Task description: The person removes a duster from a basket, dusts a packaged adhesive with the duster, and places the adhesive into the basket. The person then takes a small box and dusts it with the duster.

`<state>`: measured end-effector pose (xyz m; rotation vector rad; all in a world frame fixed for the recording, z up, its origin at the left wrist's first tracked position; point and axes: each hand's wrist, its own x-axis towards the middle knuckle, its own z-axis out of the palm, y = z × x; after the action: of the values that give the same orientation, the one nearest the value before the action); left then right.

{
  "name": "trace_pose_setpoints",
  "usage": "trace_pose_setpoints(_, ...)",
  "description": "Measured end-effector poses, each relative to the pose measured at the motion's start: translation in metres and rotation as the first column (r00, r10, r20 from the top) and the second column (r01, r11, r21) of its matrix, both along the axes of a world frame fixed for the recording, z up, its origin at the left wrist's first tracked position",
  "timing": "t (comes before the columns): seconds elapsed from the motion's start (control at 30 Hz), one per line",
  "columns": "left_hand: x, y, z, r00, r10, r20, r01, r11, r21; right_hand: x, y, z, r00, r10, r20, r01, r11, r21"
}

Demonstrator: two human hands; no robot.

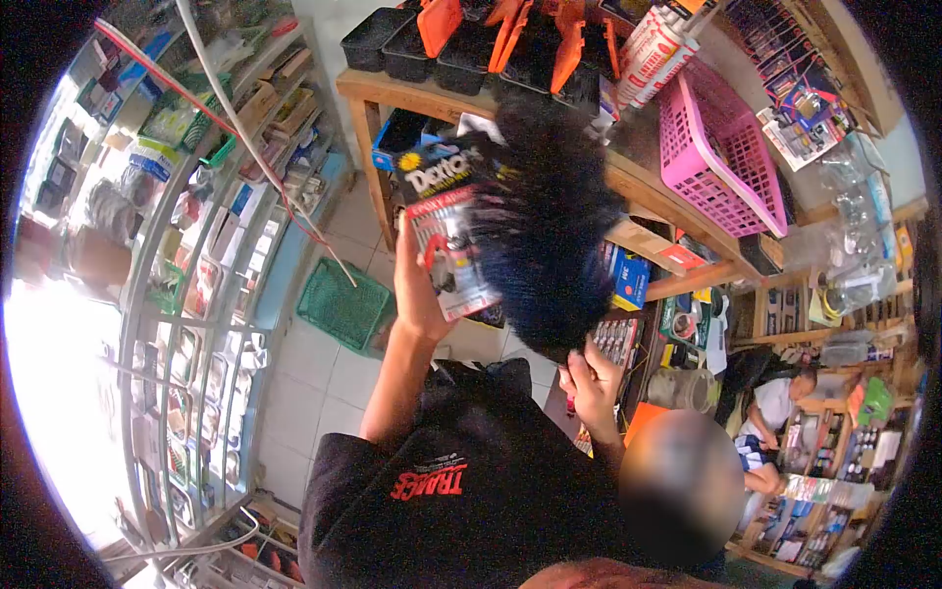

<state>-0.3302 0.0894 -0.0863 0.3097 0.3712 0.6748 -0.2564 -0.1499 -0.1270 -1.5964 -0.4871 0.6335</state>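
Observation:
My left hand (420, 294) is closed around the edge of a carded pack of Dextone epoxy adhesive (446, 221), held up with its printed front showing. In my right hand (592, 385) is the lower end of a black, bushy duster (549, 216), its fingers wrapped round a handle that is mostly hidden. The duster's dark fibres, slightly smeared by motion, cover the right side of the pack. Whether they touch it I cannot tell. Behind both stands a wooden shelf (638, 182).
Black bins (461, 64) with orange parts line the shelf top, beside a pink basket (702, 147) and white sealant tubes (655, 54). A green basket (343, 304) lies on the tiled floor. Stocked racks (196, 294) stand left. Another person (775, 412) sits at right.

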Motion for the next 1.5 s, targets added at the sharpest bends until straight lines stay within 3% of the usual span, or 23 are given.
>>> trace_pose_setpoints(0.07,0.003,-0.01,-0.001,0.999,-0.031,-0.043,0.031,0.999,-0.013,0.004,0.006,-0.013,0.983,0.053,0.175,-0.061,0.997,0.04)
trace_pose_setpoints(0.1,0.005,-0.016,0.013,0.996,-0.022,-0.081,0.017,0.998,-0.056,0.004,0.012,-0.006,0.957,0.127,0.261,-0.118,0.992,-0.047)
trace_pose_setpoints(0.13,0.002,-0.006,-0.012,0.975,-0.114,0.192,0.126,0.991,-0.05,0.004,0.01,-0.011,0.945,0.147,0.292,-0.133,0.989,-0.067)
trace_pose_setpoints(0.17,0.0,0.005,-0.037,0.872,-0.194,0.45,0.224,0.975,-0.014,0.004,0.007,-0.021,0.931,0.172,0.323,-0.152,0.985,-0.088)
trace_pose_setpoints(0.23,0.002,0.013,-0.018,0.941,-0.052,0.334,0.062,0.998,-0.019,0.003,-0.01,-0.056,0.875,0.241,0.42,-0.183,0.968,-0.175)
trace_pose_setpoints(0.27,0.008,0.002,0.033,0.99,0.137,-0.04,-0.142,0.977,-0.156,0.005,-0.014,-0.065,0.842,0.277,0.464,-0.194,0.956,-0.218)
trace_pose_setpoints(0.37,0.004,0.012,-0.01,0.99,-0.091,0.112,0.097,0.994,-0.053,0.001,-0.008,-0.058,0.915,0.218,0.339,-0.184,0.974,-0.129)
trace_pose_setpoints(0.43,0.004,-0.003,-0.002,0.974,-0.124,-0.188,0.124,0.992,-0.012,0.003,0.009,-0.033,0.953,0.155,0.26,-0.144,0.988,-0.06)
trace_pose_setpoints(0.5,0.014,-0.017,0.001,0.952,0.009,-0.307,0.029,0.993,0.119,0.007,0.021,-0.016,0.968,0.12,0.221,-0.114,0.993,-0.039)
trace_pose_setpoints(0.53,0.018,-0.016,-0.007,0.975,0.024,-0.222,-0.014,0.999,0.045,0.005,0.025,-0.012,0.979,0.106,0.173,-0.101,0.994,-0.042)
trace_pose_setpoints(0.63,0.012,0.006,-0.023,1.0,-0.03,-0.003,0.03,0.99,-0.14,0.007,0.003,-0.076,0.919,0.172,0.353,-0.169,0.985,-0.041)
trace_pose_setpoints(0.67,0.015,0.005,-0.005,0.997,0.061,0.043,-0.058,0.996,-0.066,0.006,-0.006,-0.094,0.904,0.199,0.379,-0.164,0.979,-0.122)
trace_pose_setpoints(0.73,0.014,0.01,0.001,0.999,0.022,-0.037,-0.025,0.994,-0.106,0.0,-0.014,-0.098,0.929,0.193,0.317,-0.17,0.981,-0.097)
trace_pose_setpoints(0.9,0.022,-0.014,0.015,0.982,-0.115,-0.15,0.119,0.993,0.018,0.012,0.012,-0.063,0.995,0.094,0.021,-0.095,0.995,0.04)
trace_pose_setpoints(0.97,0.028,-0.007,-0.032,0.971,-0.11,-0.211,0.157,0.962,0.222,0.013,0.02,-0.051,0.997,0.05,-0.06,-0.046,0.996,0.08)
trace_pose_setpoints(1.0,0.035,-0.01,-0.021,0.985,-0.168,-0.027,0.169,0.985,0.042,0.015,0.016,-0.066,0.996,0.078,-0.036,-0.077,0.996,0.038)
trace_pose_setpoints(1.1,0.035,0.008,-0.016,0.996,-0.085,0.011,0.085,0.996,0.029,0.012,0.0,-0.097,0.954,0.184,0.236,-0.163,0.981,-0.105)
trace_pose_setpoints(1.13,0.029,0.016,-0.014,0.984,-0.154,0.092,0.146,0.985,0.086,0.007,0.0,-0.104,0.959,0.099,0.265,-0.108,0.994,0.019)
trace_pose_setpoints(1.23,0.026,0.028,-0.007,0.892,-0.254,0.375,0.195,0.963,0.187,0.012,-0.001,-0.087,0.944,0.152,0.294,-0.169,0.985,0.032)
trace_pose_setpoints(1.27,0.025,0.022,0.006,0.95,-0.208,0.232,0.165,0.968,0.191,0.015,0.0,-0.068,0.965,0.176,0.192,-0.169,0.984,-0.052)
trace_pose_setpoints(1.33,0.019,-0.006,0.047,0.993,-0.096,-0.062,0.107,0.97,0.218,0.02,0.013,-0.04,0.98,0.128,0.153,-0.139,0.989,0.058)
trace_pose_setpoints(1.43,0.034,-0.013,0.026,0.978,0.01,-0.21,0.065,0.935,0.348,0.016,0.024,-0.03,0.989,0.082,0.124,-0.102,0.981,0.164)
trace_pose_setpoints(1.5,0.034,-0.008,0.029,0.99,-0.008,-0.141,0.044,0.966,0.256,0.009,0.022,-0.052,0.985,0.099,0.141,-0.126,0.973,0.196)
